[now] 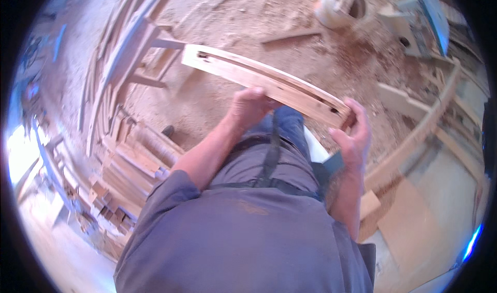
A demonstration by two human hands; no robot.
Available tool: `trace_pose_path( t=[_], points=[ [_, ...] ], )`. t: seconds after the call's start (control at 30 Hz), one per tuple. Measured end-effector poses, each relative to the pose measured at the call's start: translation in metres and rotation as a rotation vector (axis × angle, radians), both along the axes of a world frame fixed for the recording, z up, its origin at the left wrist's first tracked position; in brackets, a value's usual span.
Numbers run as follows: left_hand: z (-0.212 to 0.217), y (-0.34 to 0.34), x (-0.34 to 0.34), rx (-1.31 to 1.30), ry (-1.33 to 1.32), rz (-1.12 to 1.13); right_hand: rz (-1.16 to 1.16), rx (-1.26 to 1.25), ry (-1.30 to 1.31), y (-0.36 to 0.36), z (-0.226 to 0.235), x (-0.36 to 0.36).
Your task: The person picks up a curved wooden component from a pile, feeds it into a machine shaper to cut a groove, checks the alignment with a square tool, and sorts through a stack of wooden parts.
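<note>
the sawdust-covered floor [202,106] spreads beneath the work, with stacked boards [137,150] to the person's left and a pale bucket [327,14] beyond, toward the far right. above this floor, in front of the person's body, the wooden bar [282,93] is held up at a slant, its far-left end pointing away and its right end nearer the body.

handling: the bar appears to be solid, sawn timber, so it is judged stiff and of moderate weight, manageable in two hands; its faces look dry and planed, neither slippery nor soft. the narrow walls beside the slot are probably its weakest part, and the edges may splinter. the sounder holds are the solid right end and the outer long faces, with the fingers clear of the slot.

position: the right hand [357,132] grasps the right end, fingers curled around it and thumb on the near side. the left hand [249,106] grasps the near long edge around mid-length, thumb against the wood; its other fingers are mostly hidden. the longer free part extends leftward past the left hand.

detail: the long slot [303,89] runs lengthwise in the upward face, with a small dark hole [334,110] near the right hand.
</note>
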State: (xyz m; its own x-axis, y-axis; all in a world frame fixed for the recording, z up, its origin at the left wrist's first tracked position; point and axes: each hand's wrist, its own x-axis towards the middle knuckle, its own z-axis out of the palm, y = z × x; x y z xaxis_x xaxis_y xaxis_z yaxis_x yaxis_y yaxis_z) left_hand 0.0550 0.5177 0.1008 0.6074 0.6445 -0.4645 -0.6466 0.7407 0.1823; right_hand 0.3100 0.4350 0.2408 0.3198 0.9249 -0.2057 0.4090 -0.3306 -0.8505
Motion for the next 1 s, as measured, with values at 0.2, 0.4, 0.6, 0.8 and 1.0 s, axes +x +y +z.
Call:
trace_pose_path(
  t=[0.2,0.4,0.6,0.8,1.0],
  points=[
    [0.017,0.013,0.010,0.013,-0.085,0.078,0.061,-0.040,0.025,0.016,-0.014,0.027],
    [0.009,0.008,0.023,0.017,-0.107,0.148,0.148,-0.137,-0.004,0.032,-0.005,0.038],
    [0.005,0.003,0.030,-0.039,-0.069,0.150,0.215,-0.093,-0.177,0.033,-0.002,0.037],
    [-0.002,-0.003,0.024,-0.031,-0.028,0.164,0.371,-0.048,-0.530,0.044,0.013,0.007],
    [0.000,-0.004,0.012,0.034,-0.010,0.128,0.545,-0.026,-0.579,0.053,0.011,-0.036]
  ],
)
